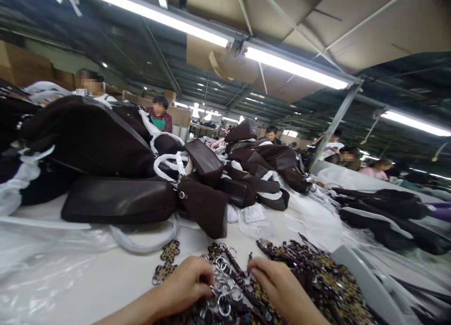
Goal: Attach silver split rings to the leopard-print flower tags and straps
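Observation:
My left hand (185,285) rests at the bottom of the head view with its fingers curled into a bunch of metal key rings (225,280). My right hand (276,285) lies just to the right, fingers bent down onto a heap of leopard-print charms (317,278) on dark straps. One leopard-print bear-shaped charm (168,260) lies on the white table (105,278) just left of my left hand. The fingertips of both hands are partly hidden among the rings and straps.
A pile of dark brown bags (120,174) with white wrapped handles covers the table beyond my hands. More dark bags (387,214) lie at the right. Clear plastic sheets (38,254) spread at the left. Several people sit at the far side. A grey tray edge (366,280) is at the right.

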`<move>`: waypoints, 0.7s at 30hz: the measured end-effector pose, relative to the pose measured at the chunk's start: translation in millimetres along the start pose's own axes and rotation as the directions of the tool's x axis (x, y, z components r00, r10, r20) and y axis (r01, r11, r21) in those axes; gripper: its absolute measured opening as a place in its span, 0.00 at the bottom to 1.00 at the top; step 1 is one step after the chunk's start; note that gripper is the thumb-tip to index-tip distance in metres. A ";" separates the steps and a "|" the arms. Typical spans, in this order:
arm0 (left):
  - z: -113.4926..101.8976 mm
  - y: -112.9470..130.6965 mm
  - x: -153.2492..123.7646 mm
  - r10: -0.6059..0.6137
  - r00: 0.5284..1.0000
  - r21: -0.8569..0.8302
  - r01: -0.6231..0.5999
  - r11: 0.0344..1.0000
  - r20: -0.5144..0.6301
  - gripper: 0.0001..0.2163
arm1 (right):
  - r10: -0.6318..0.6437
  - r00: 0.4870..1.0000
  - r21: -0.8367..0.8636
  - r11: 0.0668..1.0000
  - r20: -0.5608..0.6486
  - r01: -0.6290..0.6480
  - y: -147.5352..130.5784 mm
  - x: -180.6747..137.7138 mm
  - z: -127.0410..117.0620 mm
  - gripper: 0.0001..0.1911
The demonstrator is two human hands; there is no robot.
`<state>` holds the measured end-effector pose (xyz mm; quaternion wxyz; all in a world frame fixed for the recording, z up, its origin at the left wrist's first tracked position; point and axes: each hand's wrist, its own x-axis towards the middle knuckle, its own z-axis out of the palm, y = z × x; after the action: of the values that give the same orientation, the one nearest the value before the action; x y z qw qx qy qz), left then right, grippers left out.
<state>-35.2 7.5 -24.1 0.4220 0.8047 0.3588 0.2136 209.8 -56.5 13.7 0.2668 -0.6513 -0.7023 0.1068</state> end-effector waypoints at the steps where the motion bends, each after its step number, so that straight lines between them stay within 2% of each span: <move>1: 0.1 -2.8 1.3 -0.041 0.999 -0.108 0.040 0.993 0.001 0.03 | -0.024 0.998 -0.051 0.998 0.055 0.026 -2.6 23.6 12.6 0.11; 4: 0.8 -12.3 7.2 -0.126 0.991 -0.349 0.135 0.928 0.047 0.05 | -0.007 0.992 -0.149 0.989 0.122 0.025 -3.7 69.5 47.7 0.12; 7: -0.3 -18.7 12.4 -0.156 0.986 -0.389 0.168 0.906 0.062 0.06 | 0.015 0.985 -0.176 0.984 0.169 0.016 8.7 76.7 65.8 0.15; 10: -4.8 -20.6 16.1 -0.137 0.990 -0.285 0.142 0.948 0.038 0.08 | 0.005 0.981 -0.119 0.993 0.194 0.018 24.5 67.6 63.7 0.16; 13: -10.4 -18.7 19.0 -0.110 0.994 -0.109 0.110 0.988 0.006 0.11 | -0.036 0.979 0.012 0.999 0.203 0.034 32.9 60.0 51.9 0.16; 16: -14.5 -12.2 20.4 -0.062 0.997 0.032 0.063 0.997 -0.041 0.14 | -0.098 0.969 0.164 0.985 0.225 0.062 32.7 54.5 39.5 0.15; 21: -17.8 1.8 18.7 -0.041 0.995 0.110 0.051 0.993 -0.096 0.14 | -0.141 0.975 0.277 0.957 0.173 0.089 20.0 40.0 27.1 0.15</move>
<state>-33.9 30.3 -12.0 0.3636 0.8079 0.4080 0.2207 212.7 -9.7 -9.4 0.2895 -0.5538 -0.7406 0.2467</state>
